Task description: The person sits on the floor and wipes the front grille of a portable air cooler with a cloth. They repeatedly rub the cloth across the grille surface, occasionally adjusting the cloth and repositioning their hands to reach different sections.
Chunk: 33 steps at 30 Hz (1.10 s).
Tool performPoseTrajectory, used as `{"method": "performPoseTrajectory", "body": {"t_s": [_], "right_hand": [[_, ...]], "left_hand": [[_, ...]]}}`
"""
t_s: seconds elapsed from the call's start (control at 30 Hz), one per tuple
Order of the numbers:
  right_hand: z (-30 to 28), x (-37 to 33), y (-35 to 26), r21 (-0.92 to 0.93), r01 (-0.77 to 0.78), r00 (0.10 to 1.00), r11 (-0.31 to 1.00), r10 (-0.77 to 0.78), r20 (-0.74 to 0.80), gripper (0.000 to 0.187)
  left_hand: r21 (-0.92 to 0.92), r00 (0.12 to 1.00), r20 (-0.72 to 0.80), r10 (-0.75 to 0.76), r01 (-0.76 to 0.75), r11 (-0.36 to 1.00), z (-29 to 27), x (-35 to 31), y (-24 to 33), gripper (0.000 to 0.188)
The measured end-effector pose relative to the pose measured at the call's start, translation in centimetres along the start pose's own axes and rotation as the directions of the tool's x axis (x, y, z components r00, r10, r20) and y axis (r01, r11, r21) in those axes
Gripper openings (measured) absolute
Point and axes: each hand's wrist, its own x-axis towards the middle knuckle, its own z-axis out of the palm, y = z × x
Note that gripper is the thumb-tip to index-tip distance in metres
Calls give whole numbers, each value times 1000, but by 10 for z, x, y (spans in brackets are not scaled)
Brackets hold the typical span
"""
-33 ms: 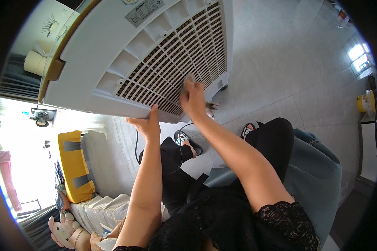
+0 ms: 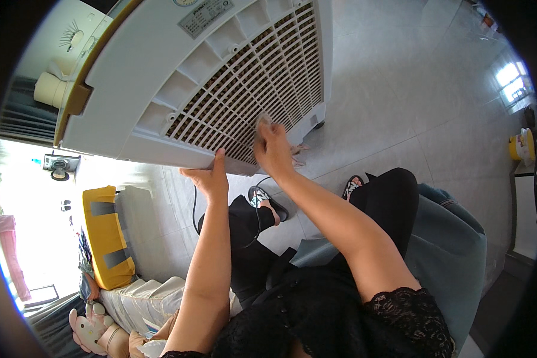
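A large white appliance [image 2: 119,104], which looks like an air cooler, stands tilted in view before me. Its slatted back grille [image 2: 244,83] has a brown honeycomb-like pad behind it. My left hand [image 2: 209,181] grips the near lower edge of the housing, thumb up on the face and the other fingers partly hidden. Against the lower part of the grille, my right hand [image 2: 273,150] is closed on a pale, thin cloth [image 2: 262,121]. A loose end of the cloth hangs out past the hand's right side.
A dark cord [image 2: 195,209] loops below the appliance near my sandalled foot [image 2: 267,200]. I sit on a grey-green seat [image 2: 450,256]. Left are a yellow padded piece [image 2: 104,230], a covered couch [image 2: 155,301] and a plush toy [image 2: 92,328]. A yellow-and-white tub [image 2: 522,146] stands far right.
My right hand has shifted slightly down and left on the grille with the cloth, whose loose end has swung. My left hand has stayed put.
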Motion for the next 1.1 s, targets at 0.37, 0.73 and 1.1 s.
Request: {"method": "performPoseTrajectory", "body": {"t_s": [0.37,0.73,1.1], "right_hand": [[-3,12,-26,86,-9,998,996,14,-57,42],[-27,25,-41,79,-86,996,993,87,-15,28],[-13,21,9,-89,-189,981,978,184,-55,35]], "left_hand": [[66,998,-4,-57,57,996,3,0,12,92],[55,999,-11,-32,33,998,1,-1,6,94],[10,999,-13,44,-44,999,1,2,1,93]]}}
